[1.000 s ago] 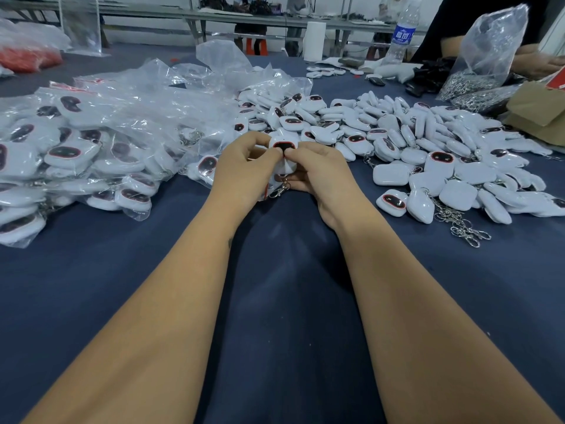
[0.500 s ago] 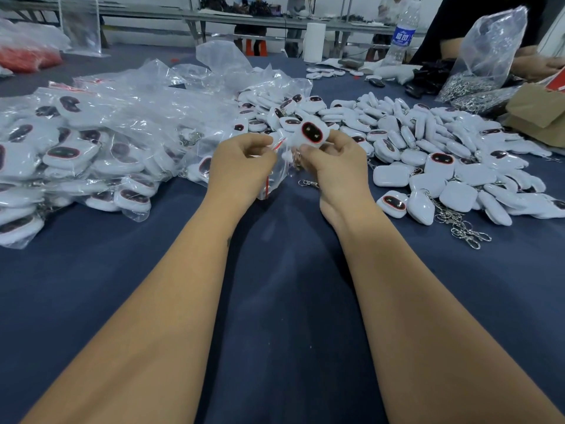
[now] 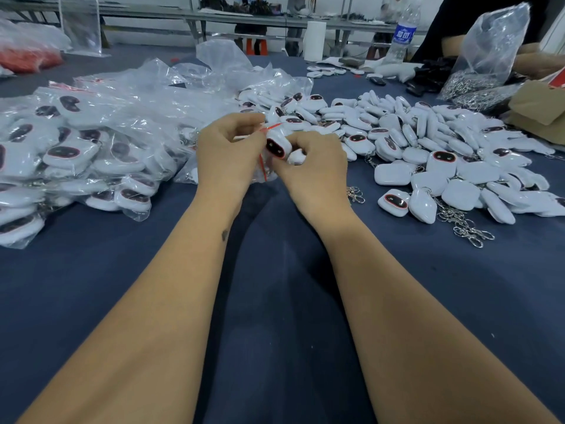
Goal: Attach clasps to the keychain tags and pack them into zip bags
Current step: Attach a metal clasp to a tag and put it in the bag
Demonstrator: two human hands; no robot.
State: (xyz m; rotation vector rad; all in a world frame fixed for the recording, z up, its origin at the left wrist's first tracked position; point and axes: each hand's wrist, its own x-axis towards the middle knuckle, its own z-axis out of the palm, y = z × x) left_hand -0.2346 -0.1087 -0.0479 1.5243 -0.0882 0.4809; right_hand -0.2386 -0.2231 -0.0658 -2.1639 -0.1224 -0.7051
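Note:
My left hand [image 3: 227, 151] pinches the mouth of a small clear zip bag [image 3: 265, 166] with a red strip along its edge. My right hand [image 3: 308, 166] grips a white keychain tag [image 3: 276, 145] with a dark oval face rimmed in red. The tag sits at the bag's mouth, tilted, partly between my two hands. Its clasp is hidden behind my fingers. Both hands hover just above the blue table [image 3: 275, 301], near its middle.
A heap of bagged tags [image 3: 76, 154] covers the left side. Loose white tags [image 3: 443, 160] lie piled on the right, with metal clasps [image 3: 467, 228] at the pile's front edge. A bag of clasps [image 3: 486, 62], a water bottle [image 3: 402, 35] and another person's arm sit far right.
The tag came down from above my fingers to the bag's mouth. My two hands have closed together around the tag and the bag.

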